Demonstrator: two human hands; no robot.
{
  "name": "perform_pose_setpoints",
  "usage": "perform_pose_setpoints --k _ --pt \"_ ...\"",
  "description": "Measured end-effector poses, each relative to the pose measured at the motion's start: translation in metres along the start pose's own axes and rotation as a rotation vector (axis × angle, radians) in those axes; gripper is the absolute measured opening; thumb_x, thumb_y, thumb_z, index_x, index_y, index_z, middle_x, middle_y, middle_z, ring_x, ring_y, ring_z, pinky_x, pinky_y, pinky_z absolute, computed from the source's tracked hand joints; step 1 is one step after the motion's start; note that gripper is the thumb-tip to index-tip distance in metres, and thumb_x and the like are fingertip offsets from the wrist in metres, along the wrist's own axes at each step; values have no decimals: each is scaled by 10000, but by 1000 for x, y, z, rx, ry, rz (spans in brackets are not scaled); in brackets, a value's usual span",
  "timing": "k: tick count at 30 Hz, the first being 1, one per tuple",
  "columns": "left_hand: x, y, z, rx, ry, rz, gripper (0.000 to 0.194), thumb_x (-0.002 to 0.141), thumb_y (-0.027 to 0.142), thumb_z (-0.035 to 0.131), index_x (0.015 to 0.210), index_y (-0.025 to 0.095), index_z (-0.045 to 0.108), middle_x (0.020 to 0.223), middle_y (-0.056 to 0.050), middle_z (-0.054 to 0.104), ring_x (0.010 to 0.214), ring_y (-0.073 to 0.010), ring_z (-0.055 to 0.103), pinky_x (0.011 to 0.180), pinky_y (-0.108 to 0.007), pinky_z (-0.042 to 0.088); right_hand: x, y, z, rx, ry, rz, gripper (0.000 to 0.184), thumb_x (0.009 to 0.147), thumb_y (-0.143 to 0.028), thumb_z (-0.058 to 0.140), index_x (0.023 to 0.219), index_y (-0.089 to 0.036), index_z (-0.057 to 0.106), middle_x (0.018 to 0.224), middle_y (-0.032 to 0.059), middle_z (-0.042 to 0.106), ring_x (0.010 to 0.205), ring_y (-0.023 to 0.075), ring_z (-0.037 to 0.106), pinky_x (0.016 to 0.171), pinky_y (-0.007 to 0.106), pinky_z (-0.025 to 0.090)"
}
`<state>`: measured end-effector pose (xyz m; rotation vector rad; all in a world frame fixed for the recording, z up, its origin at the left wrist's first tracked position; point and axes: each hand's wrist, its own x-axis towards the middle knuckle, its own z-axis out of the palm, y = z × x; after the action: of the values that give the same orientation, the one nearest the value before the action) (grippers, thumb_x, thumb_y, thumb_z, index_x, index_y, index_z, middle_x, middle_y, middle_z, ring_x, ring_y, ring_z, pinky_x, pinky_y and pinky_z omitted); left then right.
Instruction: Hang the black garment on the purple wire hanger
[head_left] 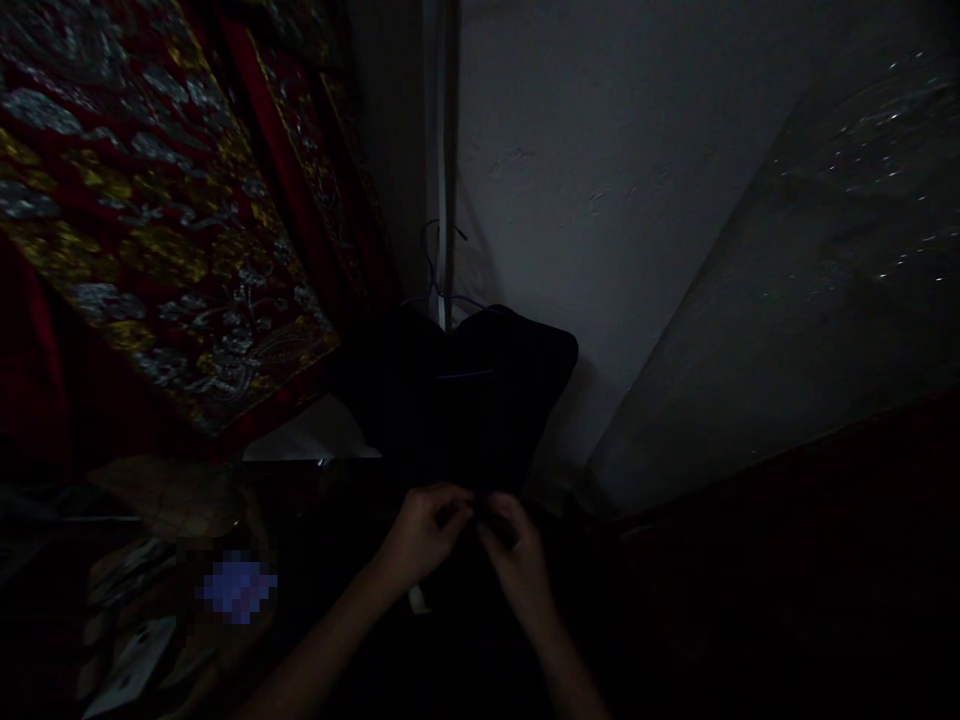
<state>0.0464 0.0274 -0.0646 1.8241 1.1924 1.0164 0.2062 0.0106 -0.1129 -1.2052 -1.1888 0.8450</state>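
Observation:
A black garment [465,430] hangs by a thin wire hanger [436,285] against the wall; darkness hides its lower part. In front of it, my left hand [431,520] pinches with thumb and forefinger close together. My right hand [514,530] makes a matching pinch just beside it, the fingertips almost meeting. Both seem to grip the dark cloth of the garment, though the exact spot they hold is too dark to make out. A small pale patch [418,600] shows below my left hand.
A red cloth with gold and silver embroidery [172,200] hangs at the upper left. A pale wall [600,180] stands behind, with a shiny translucent sheet [810,260] on the right. At lower left lie a white object with dark holes [135,665] and a pixelated bluish patch [236,587].

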Motion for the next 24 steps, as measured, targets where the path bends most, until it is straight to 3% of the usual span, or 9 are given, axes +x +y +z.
perform_pose_setpoints --k 3,6,9,13,16,20,24 --pt "2 7 8 -288 55 -102 172 786 207 701 936 204 616 723 3 722 687 -179 702 680 -284 533 -11 17 19 -45 -82 39 319 773 -396 673 1038 -220 692 1022 114 748 957 314 714 849 437 577" --pt "2 15 14 -580 88 -151 422 686 220 813 892 228 445 632 50 689 559 -137 653 592 -235 494 -1 6 22 -134 -61 -13 250 775 -408 623 925 -217 683 921 116 736 890 316 702 790 414 566" --pt "10 27 9 -729 189 -197 505 655 237 829 877 238 376 613 53 694 502 -114 620 544 -203 452 8 -7 19 -156 -136 -73 228 834 -444 568 807 -224 619 768 61 669 763 253 655 707 344 527" --pt "45 49 -21 -819 401 -191 537 594 221 822 878 238 366 658 36 722 546 -117 654 560 -193 449 2 3 16 -214 -214 -41 353 873 -484 536 654 -225 437 600 -26 458 585 154 487 562 264 397" --pt "83 71 -53 -843 474 -149 558 531 166 797 882 237 369 696 10 746 560 -119 665 559 -188 453 -1 22 12 -229 -236 -28 404 868 -525 541 642 -221 400 602 -38 420 585 138 443 559 255 366" --pt "116 98 -76 -797 466 -54 560 508 149 774 894 232 376 661 7 734 552 -126 668 535 -178 456 12 41 2 -239 -259 3 435 837 -563 562 626 -224 388 588 -45 398 575 133 422 553 255 349" --pt "114 106 -74 -695 379 38 560 552 179 810 899 230 374 654 17 726 534 -133 667 521 -194 471 40 40 -12 -338 -388 46 383 779 -489 637 590 -211 455 554 -39 471 570 142 469 561 262 352"
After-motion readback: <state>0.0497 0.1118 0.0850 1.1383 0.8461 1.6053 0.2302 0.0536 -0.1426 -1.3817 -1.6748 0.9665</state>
